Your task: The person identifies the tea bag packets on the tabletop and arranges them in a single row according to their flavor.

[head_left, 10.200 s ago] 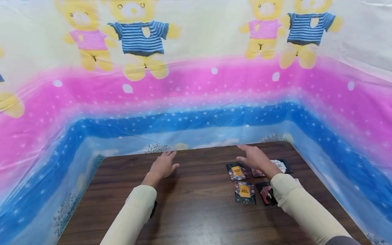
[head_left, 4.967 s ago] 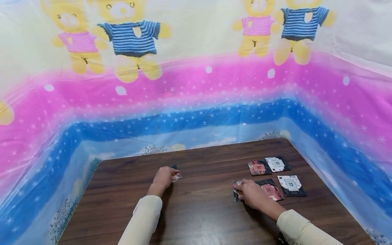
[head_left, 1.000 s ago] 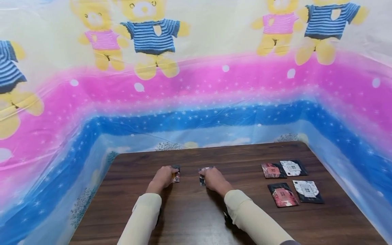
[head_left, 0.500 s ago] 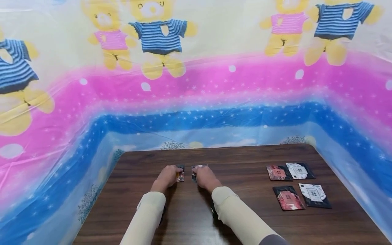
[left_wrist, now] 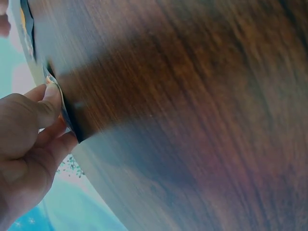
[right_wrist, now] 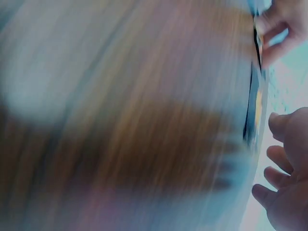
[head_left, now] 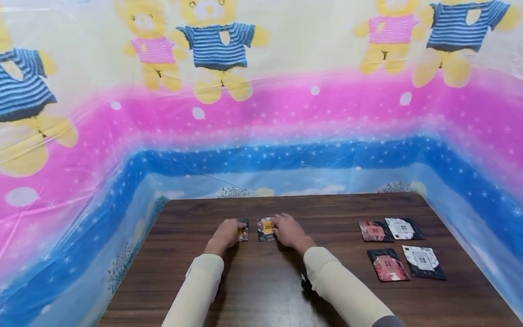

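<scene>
My left hand (head_left: 227,233) pinches the edge of a small flat packet (head_left: 244,230) with a dark border and colourful print. In the left wrist view the thumb (left_wrist: 51,102) lies on that packet, which rests on or just over the table. A second packet (head_left: 264,228), with a yellow label, lies flat just to its right. My right hand (head_left: 289,230) is over this packet's right side in the head view. The right wrist view shows the right fingers (right_wrist: 275,175) loosely spread and apart from the packet (right_wrist: 254,108).
On the right of the brown wooden table (head_left: 261,281) lie two red-labelled packets (head_left: 387,265) and two white-labelled packets (head_left: 423,261), in two rows. A printed cloth (head_left: 261,154) with bears hangs round the table's far and side edges.
Both yellow-labelled packets have come from the right group to the table's middle. The right hand brought its packet leftward beside the left one, then let go and drew slightly right.
</scene>
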`<action>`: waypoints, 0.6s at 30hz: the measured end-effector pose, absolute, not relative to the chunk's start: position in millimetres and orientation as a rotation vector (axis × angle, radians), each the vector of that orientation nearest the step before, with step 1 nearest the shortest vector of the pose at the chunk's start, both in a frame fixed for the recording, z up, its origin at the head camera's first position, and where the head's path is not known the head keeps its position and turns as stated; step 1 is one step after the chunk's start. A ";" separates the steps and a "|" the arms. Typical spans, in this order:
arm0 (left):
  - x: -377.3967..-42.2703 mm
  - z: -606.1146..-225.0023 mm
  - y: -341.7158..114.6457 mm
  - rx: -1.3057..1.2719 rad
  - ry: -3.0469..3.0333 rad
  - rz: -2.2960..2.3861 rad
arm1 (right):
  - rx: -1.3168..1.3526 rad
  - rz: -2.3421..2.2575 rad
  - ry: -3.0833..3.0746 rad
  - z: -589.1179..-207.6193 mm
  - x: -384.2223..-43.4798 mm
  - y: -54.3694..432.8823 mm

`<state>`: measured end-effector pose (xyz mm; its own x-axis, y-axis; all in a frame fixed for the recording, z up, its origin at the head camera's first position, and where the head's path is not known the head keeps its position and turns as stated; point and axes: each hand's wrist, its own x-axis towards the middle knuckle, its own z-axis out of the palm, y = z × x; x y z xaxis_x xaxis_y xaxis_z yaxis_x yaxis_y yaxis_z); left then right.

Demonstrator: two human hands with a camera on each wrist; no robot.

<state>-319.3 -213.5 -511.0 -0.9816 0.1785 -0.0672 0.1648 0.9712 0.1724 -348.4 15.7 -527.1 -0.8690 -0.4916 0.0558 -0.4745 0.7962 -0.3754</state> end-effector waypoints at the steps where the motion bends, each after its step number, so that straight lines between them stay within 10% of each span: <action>1: -319.7 -510.9 -212.8 0.265 3.037 0.259 | -0.776 -0.613 2.929 -527.1 -349.6 23.7; 18: -320.4 -510.6 -210.5 0.292 3.037 0.239 | -0.711 -0.599 2.983 -522.7 -352.6 129.9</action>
<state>-320.4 -210.5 -510.6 -0.9785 0.1955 -0.0661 0.1827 0.9696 0.1625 -352.6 129.9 -522.7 -0.8964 -0.4376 0.0710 -0.4310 0.8230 -0.3701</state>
